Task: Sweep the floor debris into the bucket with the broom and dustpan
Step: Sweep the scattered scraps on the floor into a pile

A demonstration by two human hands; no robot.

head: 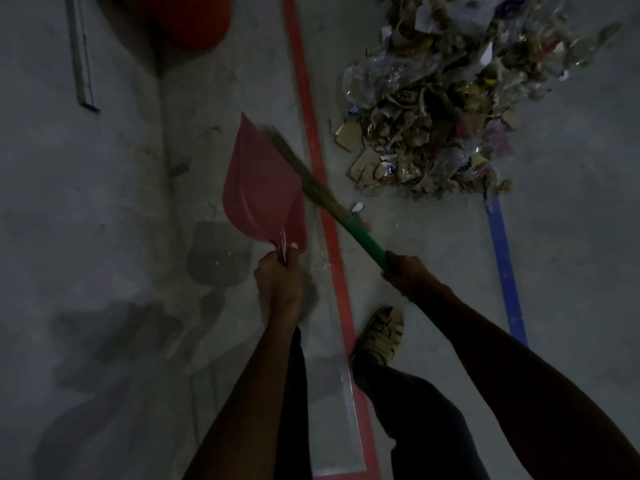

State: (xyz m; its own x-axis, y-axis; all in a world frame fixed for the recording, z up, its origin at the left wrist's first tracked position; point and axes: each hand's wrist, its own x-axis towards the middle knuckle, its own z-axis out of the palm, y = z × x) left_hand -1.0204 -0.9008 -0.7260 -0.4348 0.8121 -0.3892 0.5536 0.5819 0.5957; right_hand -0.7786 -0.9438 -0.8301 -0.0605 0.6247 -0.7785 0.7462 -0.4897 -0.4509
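My left hand point(278, 277) grips the red dustpan point(260, 188), my right hand point(403, 270) the green-handled broom point(360, 237) — bristles brushing an apparently empty pan, debris pile point(433, 109) well apart, red bucket point(194, 19) far left — a hasty sweep could scatter scraps.

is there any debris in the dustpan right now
No, the red dustpan held up by the left hand shows a bare inside, while the debris pile lies on the floor.
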